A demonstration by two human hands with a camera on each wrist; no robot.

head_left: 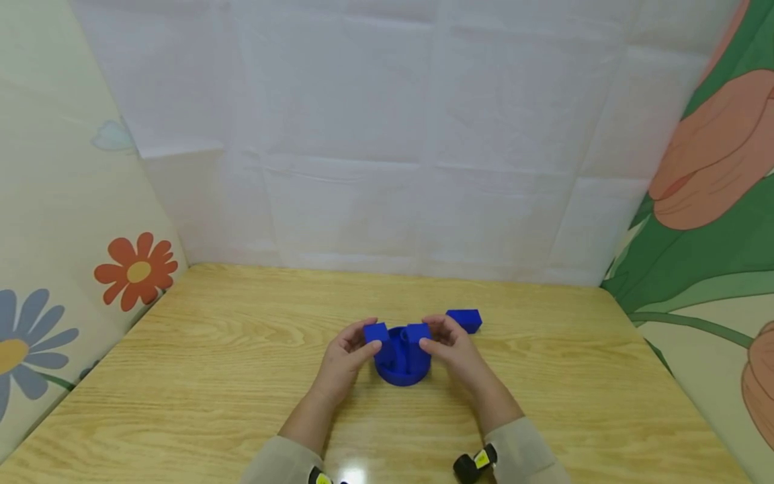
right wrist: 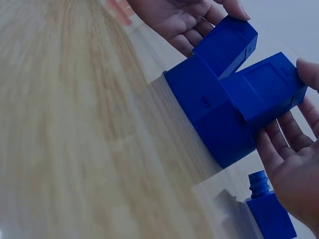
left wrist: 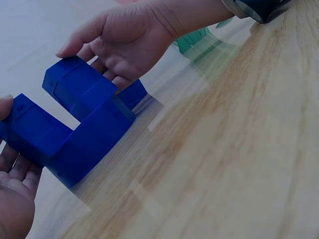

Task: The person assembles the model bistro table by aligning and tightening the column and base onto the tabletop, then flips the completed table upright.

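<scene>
A round blue plastic base (head_left: 404,378) with a rim sits on the table. Two blue rectangular blocks stand up from it side by side, a left block (head_left: 376,333) and a right block (head_left: 418,333). My left hand (head_left: 338,368) holds the left block near its top, thumb on the near side and fingers behind. The right block is gripped likewise by my right hand (head_left: 462,359). Both wrist views show the base low against the table, with the left block (left wrist: 35,127) and right block (right wrist: 266,89) rising from it; their lower ends are hidden within the rim.
Another blue block (head_left: 464,320) lies just beyond my right hand; a threaded stub (right wrist: 258,184) sticks out of its end. The wood-grain table (head_left: 211,376) runs back to a white cloth (head_left: 363,202). Flower-patterned panels (head_left: 713,269) flank both sides.
</scene>
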